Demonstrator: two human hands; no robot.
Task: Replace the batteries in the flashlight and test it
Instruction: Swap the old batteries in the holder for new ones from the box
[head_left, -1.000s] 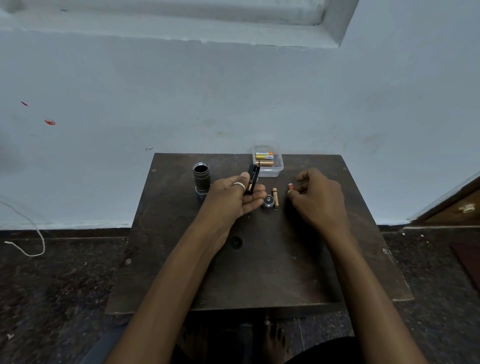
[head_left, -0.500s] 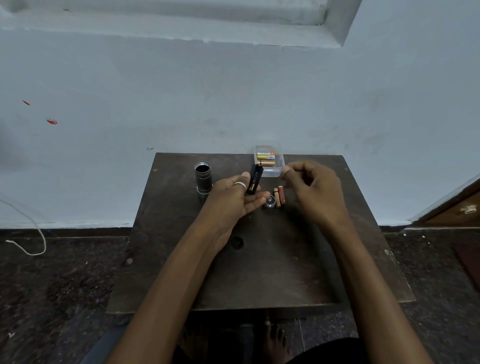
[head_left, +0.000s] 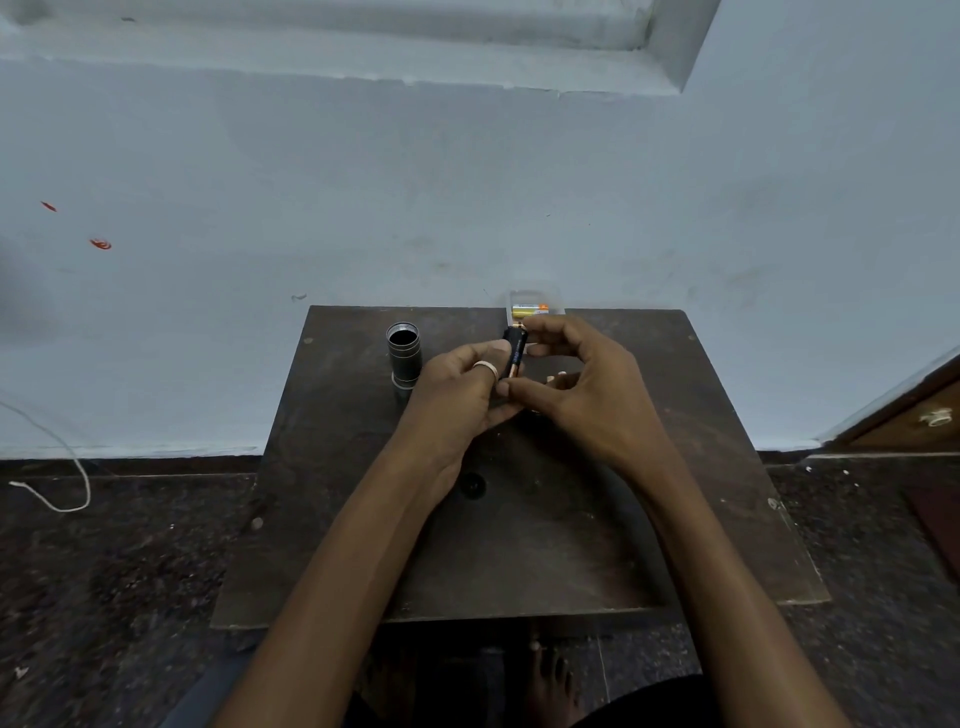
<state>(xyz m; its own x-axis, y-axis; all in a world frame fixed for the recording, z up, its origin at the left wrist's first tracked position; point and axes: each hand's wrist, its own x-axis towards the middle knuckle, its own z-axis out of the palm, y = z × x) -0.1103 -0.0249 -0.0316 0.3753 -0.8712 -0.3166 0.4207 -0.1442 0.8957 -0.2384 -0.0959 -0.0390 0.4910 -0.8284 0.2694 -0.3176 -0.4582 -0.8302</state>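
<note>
Both hands are meeting above the middle of a small dark table (head_left: 519, 561), a little toward its far edge. The left hand (head_left: 457, 389) is grasping a black battery holder (head_left: 514, 351), pinning it between thumb and fingers so that it is standing nearly upright, tilted slightly to the right. A pale ring (head_left: 487, 367) is sitting on one finger of that hand. A copper-coloured battery (head_left: 514, 370) is showing in the side of the holder, low down.

The right hand (head_left: 587, 395) is curling around the holder from the right. Its forefinger is touching the holder's top end and its thumb is pressing near the bottom end, so it is gripping the holder too; whether it is also pinching a battery cannot be told.

The flashlight body (head_left: 404, 356) is standing upright on the table near the far left corner, open end up, just beside the left hand and apart from it. A clear plastic box (head_left: 535, 304) is sitting at the far edge, right behind the hands, with a gold and orange battery (head_left: 530, 310) lying in it.

A bare foot (head_left: 550, 680) is showing on the floor under the table's near edge.
</note>
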